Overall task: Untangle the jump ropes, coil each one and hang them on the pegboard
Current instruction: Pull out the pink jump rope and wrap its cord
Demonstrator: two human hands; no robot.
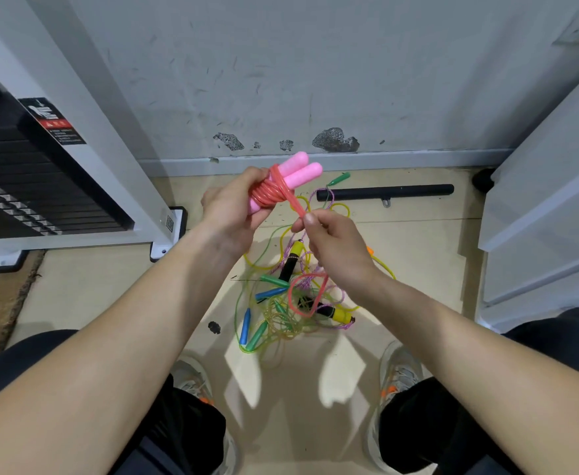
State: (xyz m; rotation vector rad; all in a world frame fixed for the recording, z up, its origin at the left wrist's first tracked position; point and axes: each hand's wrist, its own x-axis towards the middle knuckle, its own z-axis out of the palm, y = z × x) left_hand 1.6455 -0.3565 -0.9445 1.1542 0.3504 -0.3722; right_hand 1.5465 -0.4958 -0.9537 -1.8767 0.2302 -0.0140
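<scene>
Hands both busy on one rope: left hand [233, 214] grips the two pink handles [301, 169] w/ red cord [267, 193] wound tight round them. Right hand [336, 245] pinches the free run of that cord btwn thumb & fingertips, taut from the wraps. Rest of the cord hangs below as a slack loop [306, 293], dangling over the tangled pile [281, 320] of other ropes on the floor [418, 234]; can't tell if it touches.

Risk 1: loop drops into the pile, snags a green handle [273, 280], drags it up w/ the next wrap.

Risk 2: tension lost at the pinch, so the springy coils prob. slip off the handle ends.

Pegboard not in view.
</scene>
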